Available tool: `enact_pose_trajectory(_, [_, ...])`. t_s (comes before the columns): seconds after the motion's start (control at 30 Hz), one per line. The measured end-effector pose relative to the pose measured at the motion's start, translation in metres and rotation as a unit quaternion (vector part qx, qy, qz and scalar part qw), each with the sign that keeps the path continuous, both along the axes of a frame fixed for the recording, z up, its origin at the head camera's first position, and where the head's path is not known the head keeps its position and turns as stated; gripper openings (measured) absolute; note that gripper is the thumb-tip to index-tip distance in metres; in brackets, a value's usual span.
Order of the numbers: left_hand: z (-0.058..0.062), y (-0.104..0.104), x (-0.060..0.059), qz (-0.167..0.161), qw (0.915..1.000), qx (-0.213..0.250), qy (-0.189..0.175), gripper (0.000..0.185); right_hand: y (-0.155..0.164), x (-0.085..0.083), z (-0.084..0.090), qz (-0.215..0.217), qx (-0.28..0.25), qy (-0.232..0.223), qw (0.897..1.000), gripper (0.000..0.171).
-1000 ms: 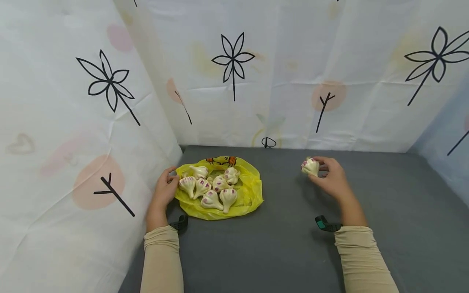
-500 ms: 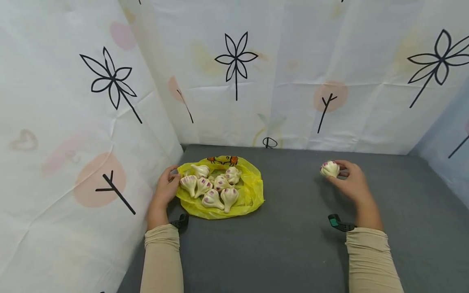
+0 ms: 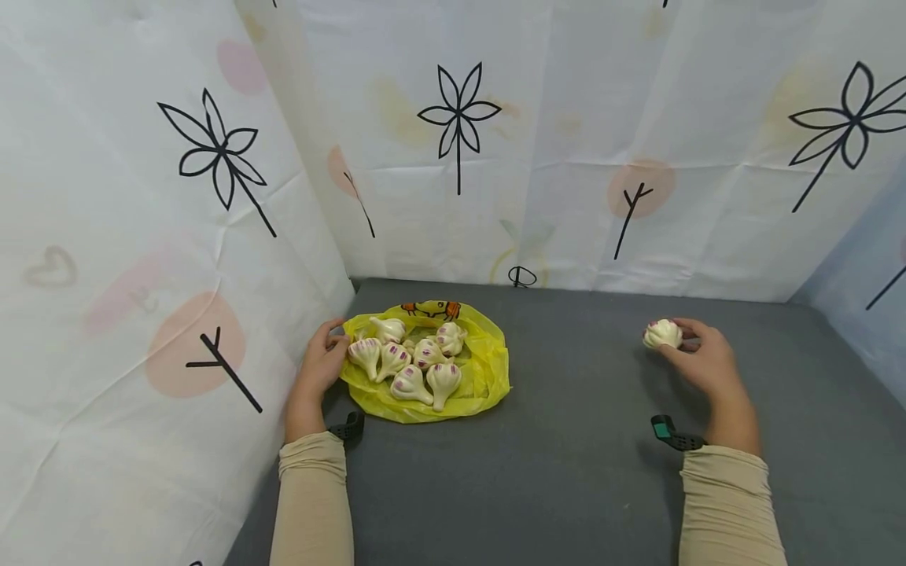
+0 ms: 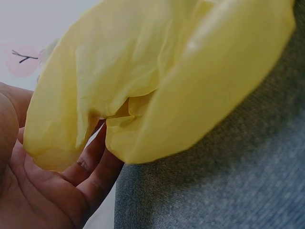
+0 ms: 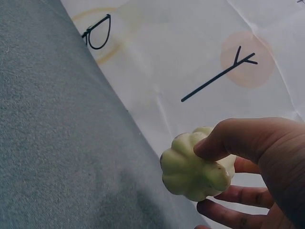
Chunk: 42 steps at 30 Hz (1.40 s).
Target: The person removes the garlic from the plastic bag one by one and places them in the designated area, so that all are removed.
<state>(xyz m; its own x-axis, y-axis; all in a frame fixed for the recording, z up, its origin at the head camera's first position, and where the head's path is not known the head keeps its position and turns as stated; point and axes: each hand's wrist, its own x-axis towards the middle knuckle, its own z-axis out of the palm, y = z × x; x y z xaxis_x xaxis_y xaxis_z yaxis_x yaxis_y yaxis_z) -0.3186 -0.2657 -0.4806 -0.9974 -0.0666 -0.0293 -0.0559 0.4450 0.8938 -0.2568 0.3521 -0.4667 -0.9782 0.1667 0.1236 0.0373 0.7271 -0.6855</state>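
Right hand (image 3: 701, 363) pinched a garlic bulb (image 3: 662, 334) low over the grey bench (image 3: 580, 472), well right of the yellow bag (image 3: 488, 369); left hand (image 3: 320, 369) gripped that bag's near-left edge.

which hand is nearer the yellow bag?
Left. The left hand holds the yellow bag at its left edge. The right hand is far off to the right, holding a garlic bulb.

Fingers (image 4: 95, 160) under yellow bag (image 4: 157, 81)
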Motion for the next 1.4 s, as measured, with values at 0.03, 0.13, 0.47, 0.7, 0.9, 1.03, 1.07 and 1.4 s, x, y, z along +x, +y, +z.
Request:
enact_pose_trajectory(0.03, [0.000,0.000,0.000,0.000,1.0000,0.000,0.000,0.050,0.001,0.001,0.000,-0.001,0.000,-0.003,1.000,0.069])
enact_pose_trajectory(0.13, [0.000,-0.001,0.001,-0.002,1.0000,-0.004,-0.002,0.051,0.005,0.003,0.000,-0.001,0.001,-0.011,1.000,0.069])
enact_pose_trajectory(0.47, [0.001,-0.001,0.002,-0.003,1.0000,0.000,-0.008,0.052,0.015,0.009,0.003,-0.017,0.055,-0.040,0.998,0.064])
enact_pose_trajectory(0.7, [0.000,-0.001,0.001,-0.003,1.0000,0.004,-0.003,0.051,0.015,0.010,0.002,-0.013,0.068,-0.053,0.996,0.065])
enact_pose_trajectory(0.9, [-0.001,-0.003,0.000,-0.002,1.0000,-0.003,-0.002,0.051,0.013,0.008,-0.001,-0.013,0.066,-0.054,0.996,0.068])
enact_pose_trajectory(1.03, [-0.001,-0.003,0.000,-0.003,1.0000,-0.005,0.005,0.051,0.012,0.006,-0.002,-0.010,0.057,-0.050,0.997,0.072])
enact_pose_trajectory(1.07, [-0.001,-0.003,0.000,-0.003,1.0000,-0.005,0.005,0.051,0.012,0.006,-0.002,-0.008,0.057,-0.049,0.997,0.074])
enact_pose_trajectory(1.4, [0.000,-0.002,0.001,-0.004,1.0000,-0.004,-0.005,0.051,0.013,0.002,-0.004,-0.005,0.059,-0.043,0.997,0.076])
